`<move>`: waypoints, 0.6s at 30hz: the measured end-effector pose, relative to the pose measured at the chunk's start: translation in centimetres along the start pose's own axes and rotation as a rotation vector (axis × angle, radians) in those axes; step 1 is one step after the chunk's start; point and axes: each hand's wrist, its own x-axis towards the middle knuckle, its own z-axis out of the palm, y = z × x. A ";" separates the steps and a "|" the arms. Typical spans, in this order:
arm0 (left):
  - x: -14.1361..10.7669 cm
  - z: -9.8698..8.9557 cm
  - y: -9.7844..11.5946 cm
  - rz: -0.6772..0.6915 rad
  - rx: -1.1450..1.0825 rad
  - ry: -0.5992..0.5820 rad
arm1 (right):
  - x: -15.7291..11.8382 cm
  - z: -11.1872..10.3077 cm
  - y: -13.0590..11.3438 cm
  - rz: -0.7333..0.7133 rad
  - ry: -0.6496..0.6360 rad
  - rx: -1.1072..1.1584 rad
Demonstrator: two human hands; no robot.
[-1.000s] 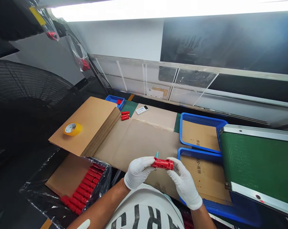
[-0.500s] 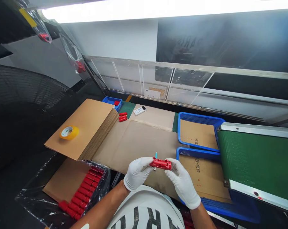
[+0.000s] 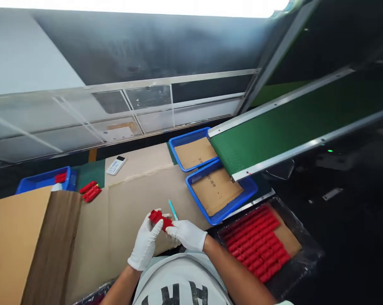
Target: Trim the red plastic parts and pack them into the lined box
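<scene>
A red plastic part point(image 3: 161, 220) is held between both gloved hands, low in the middle of the head view, tilted down to the right. My left hand point(image 3: 147, 237) wears a white glove and wraps round its left end, thumb on top. White-gloved too, my right hand point(image 3: 187, 234) pinches the right end. Just beyond the part, a turquoise pen-like tool point(image 3: 173, 209) lies on the brown cardboard sheet point(image 3: 137, 195). Some fingertips of both hands are hidden beneath the part.
Two blue trays point(image 3: 187, 192) with cardboard bottoms adjoin a green conveyor point(image 3: 274, 135). A box of red parts point(image 3: 258, 241) stands at right. Stacked cardboard point(image 3: 16, 237), more red parts point(image 3: 90, 191), a blue bin point(image 3: 40, 180) and a white remote-like device point(image 3: 116, 165) are at left.
The view has swung to the right, bringing the right-hand box of red parts into sight. The held red part has turned from nearly level to tilted, and the left thumb now lies over it.
</scene>
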 end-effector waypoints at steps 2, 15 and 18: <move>0.4 -0.3 -0.5 0.021 0.099 -0.074 | -1.2 0.4 0.4 0.044 0.204 -0.074; -1.1 3.0 -6.1 0.047 0.723 -0.883 | -10.9 4.1 5.0 0.182 0.885 -0.028; -1.7 3.8 -7.2 0.007 0.761 -0.986 | -12.8 3.6 6.4 0.157 0.909 -0.004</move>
